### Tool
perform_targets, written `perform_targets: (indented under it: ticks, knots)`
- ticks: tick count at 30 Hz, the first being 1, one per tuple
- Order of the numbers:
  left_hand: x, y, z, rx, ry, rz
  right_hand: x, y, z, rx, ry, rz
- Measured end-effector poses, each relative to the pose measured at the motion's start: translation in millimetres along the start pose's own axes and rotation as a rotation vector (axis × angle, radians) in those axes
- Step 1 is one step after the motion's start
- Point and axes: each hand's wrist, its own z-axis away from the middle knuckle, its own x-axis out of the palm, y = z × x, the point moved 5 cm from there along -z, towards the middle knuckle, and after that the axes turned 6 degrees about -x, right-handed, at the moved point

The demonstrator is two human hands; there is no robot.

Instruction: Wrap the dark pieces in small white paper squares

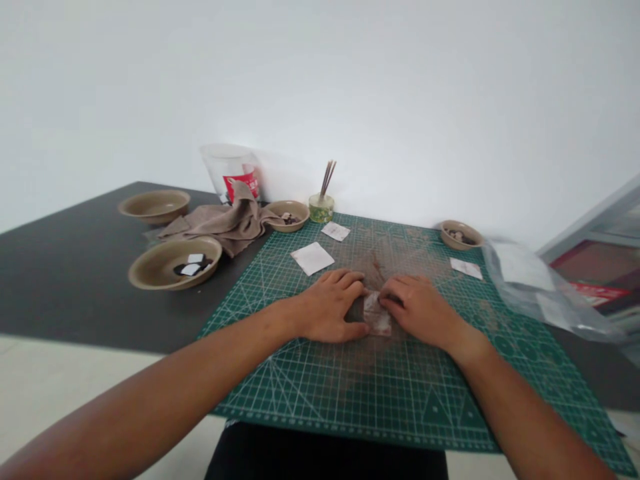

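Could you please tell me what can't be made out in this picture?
All in the head view:
- Whatever the right hand may pinch at the white square: its own fingers hide it.
- The clear container's lower front: the cloth partly covers it.
- The wording on the red label: blurred.
- What the pieces in the far-right bowl are: too small.
- The red-panelled object: cut off by the right edge.

Brown sticks (pixel 328 176) in squat jar (pixel 321 213)
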Motion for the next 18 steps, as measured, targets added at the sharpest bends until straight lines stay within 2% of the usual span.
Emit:
perform_targets:
  ticks: [5,10,15,18]
  knots:
    - [-0.4,0.9,1.6,0.001,0.0,0.008,4.9,-12.8,-0.3,-0.16,-0.071,-0.155]
    - [-0.7,0.2,3.0,-0.014,0.007,0.017,-0.1,-0.9,-2.3,0.023,-0.011,-0.078]
    - [0.5,1.4,5.6,-0.019,0.01,0.023,3.7,-14.7,-1.4,-0.161,-0.13,-0.215]
    - [0.2,1.7,5.8,-0.031,0.012,0.028,1.5,-8.3,-3.6,-0.082,-0.065,-0.172]
